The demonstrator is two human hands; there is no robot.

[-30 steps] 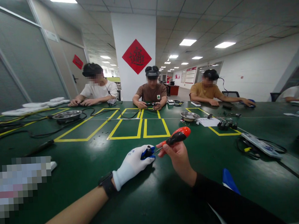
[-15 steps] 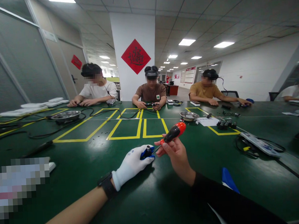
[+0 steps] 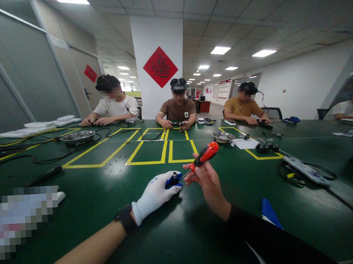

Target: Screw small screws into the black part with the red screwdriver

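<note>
My left hand [image 3: 157,192], in a white glove with blue fingertips, is closed around a small black part with a metal cylindrical tip [image 3: 175,176]. The glove hides most of that part, so its kind does not show. In my bare right hand [image 3: 208,182] is a screwdriver [image 3: 205,155] with a red and black handle, tilted with the handle up to the right. Its thin shaft slopes down to the black part at the gloved fingertips. Whether the tip sits in a screw cannot be made out.
A power strip [image 3: 307,170] with cables lies on the green table [image 3: 126,245] at right. Near my right forearm is a blue and white piece [image 3: 270,212]. Metal bowls [image 3: 223,136], white paper [image 3: 245,143] and black blocks [image 3: 264,147] stand farther back. Several people sit opposite.
The screwdriver's handle has turned slightly in my right hand, showing more red. My left hand stays in place. The co-worker at right has drawn an outstretched arm back from a blue item.
</note>
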